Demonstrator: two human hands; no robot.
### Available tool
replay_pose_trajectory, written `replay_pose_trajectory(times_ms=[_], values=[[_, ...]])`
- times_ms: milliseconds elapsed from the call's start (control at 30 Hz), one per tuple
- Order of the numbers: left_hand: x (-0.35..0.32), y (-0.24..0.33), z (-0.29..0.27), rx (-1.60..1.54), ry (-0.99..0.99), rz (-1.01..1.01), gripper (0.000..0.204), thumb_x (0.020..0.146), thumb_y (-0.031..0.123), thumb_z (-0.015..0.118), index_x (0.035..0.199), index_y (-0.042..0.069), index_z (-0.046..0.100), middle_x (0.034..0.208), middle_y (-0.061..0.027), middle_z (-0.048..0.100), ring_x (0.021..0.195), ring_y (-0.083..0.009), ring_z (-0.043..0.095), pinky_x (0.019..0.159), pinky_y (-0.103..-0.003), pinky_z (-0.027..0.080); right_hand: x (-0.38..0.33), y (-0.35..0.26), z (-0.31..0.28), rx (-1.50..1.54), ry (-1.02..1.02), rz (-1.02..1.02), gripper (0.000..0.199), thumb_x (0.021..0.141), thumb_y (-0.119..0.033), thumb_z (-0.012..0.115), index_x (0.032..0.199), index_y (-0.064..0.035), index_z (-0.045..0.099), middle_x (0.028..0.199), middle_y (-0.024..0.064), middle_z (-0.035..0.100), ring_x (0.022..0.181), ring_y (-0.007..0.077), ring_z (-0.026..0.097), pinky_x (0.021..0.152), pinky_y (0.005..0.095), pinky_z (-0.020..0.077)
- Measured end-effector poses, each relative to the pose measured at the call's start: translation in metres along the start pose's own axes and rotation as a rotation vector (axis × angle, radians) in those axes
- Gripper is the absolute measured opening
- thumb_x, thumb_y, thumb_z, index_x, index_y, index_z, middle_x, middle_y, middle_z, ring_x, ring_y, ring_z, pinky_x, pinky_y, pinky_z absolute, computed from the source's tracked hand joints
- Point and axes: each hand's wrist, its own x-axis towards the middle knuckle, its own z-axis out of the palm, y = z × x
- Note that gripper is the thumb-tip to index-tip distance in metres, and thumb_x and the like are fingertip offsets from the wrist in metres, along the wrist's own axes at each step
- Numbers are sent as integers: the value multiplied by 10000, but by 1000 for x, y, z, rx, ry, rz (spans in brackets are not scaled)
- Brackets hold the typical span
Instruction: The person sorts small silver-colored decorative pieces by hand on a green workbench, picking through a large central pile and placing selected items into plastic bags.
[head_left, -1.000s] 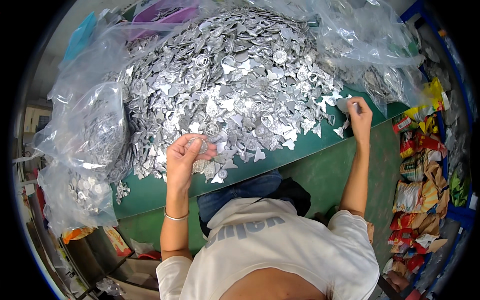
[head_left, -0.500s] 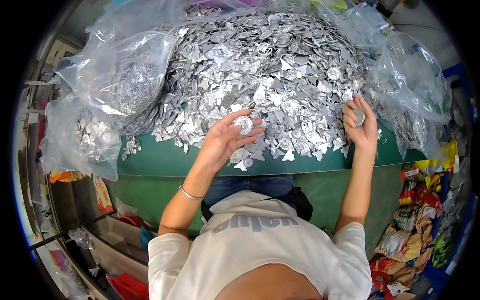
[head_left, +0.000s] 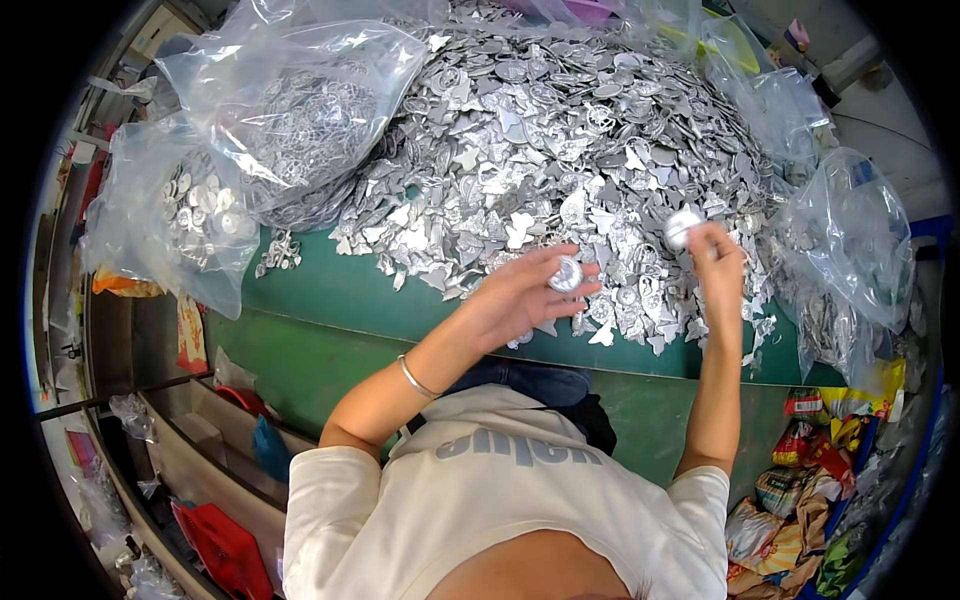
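Left hand point(head_left: 520, 297): half-open, silver disc point(head_left: 566, 274) is held
Right hand point(head_left: 718, 262): blurred disc point(head_left: 682, 229) is pinched, brought nearer the left; neither is released

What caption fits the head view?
Left hand holds one round silvery disc, right hand another; silvery metal pieces lie heaped on green tabletop.

A green worktop point(head_left: 330, 285) stands above a green floor point(head_left: 290, 358), with a beige open-topped drawer point(head_left: 205, 478) at left.
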Motion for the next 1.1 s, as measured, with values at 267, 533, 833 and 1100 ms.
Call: replay_pose_trajectory(times_ms=[267, 533, 833, 1100], values=[[10, -21, -7, -15, 130, -96, 264, 904, 209, 549, 1104, 37, 546, 1008, -80, 569, 972, -182, 572, 856, -330, 491, -28, -56, 62, -101, -214, -123, 169, 827, -114, 600, 986, -56, 609, 710, 91, 568, 613, 208, 552, 600, 316, 428], [5, -11, 6, 58, 198, -55, 240, 914, 175, 524, 1090, 17, 563, 930, -68, 586, 808, -144, 566, 706, -260, 483, 57, -47, 72, -635, 59, -535, 145, 809, -120, 607, 947, -77, 617, 846, 78, 573, 785, 303, 583, 614, 382, 455], [26, 6, 11, -145, 153, -70, 366, 932, 230, 472, 1218, 1, 487, 1143, -154, 566, 1106, -256, 538, 937, -388, 459, 2, -70, 59, 325, -624, 250, 116, 862, -127, 582, 876, -12, 570, 795, 5, 564, 684, 142, 542, 651, 317, 448], [38, 4, 17, -14, 148, -210, 396, 858, 81, 534, 1246, 29, 478, 1195, -123, 554, 995, -142, 567, 848, -277, 475, 68, -34, 42, -605, 78, -383, 214, 821, -73, 575, 1028, -18, 569, 1031, 138, 542, 762, 321, 596, 648, 404, 481]])
